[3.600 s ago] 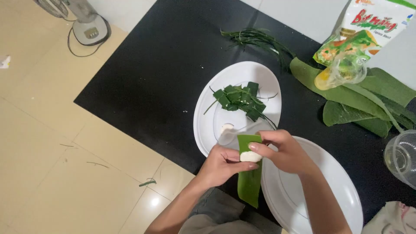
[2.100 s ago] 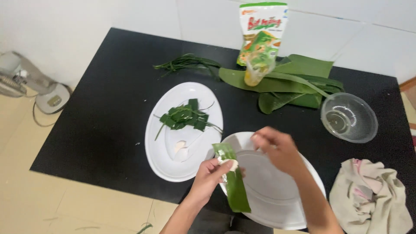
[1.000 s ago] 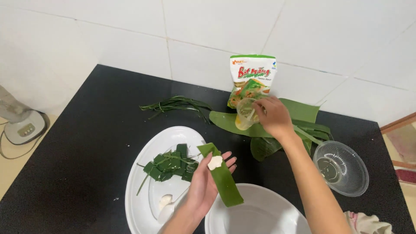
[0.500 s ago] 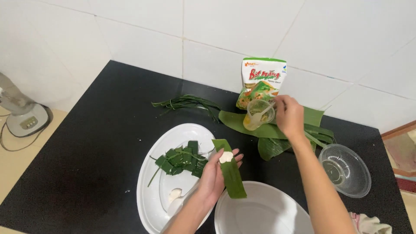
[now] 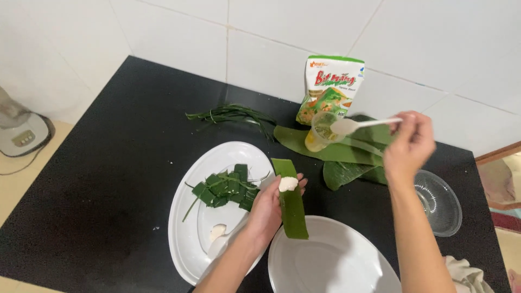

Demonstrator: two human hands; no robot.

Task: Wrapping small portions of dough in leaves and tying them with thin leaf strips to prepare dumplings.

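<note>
A leaf strip is held flat across the open palm of the left hand, with a white dough lump resting on it near the fingertips. A white spoon is pinched by its handle in the clenched right hand; its bowl, loaded with white paste, is poised just over a plastic cup. The cup is stood on large leaves, in front of a printed bag. Left of the left hand, an oval plate with folded leaf pieces is seen; below it, a round plate. Right of the right forearm, a glass bowl is set.
</note>
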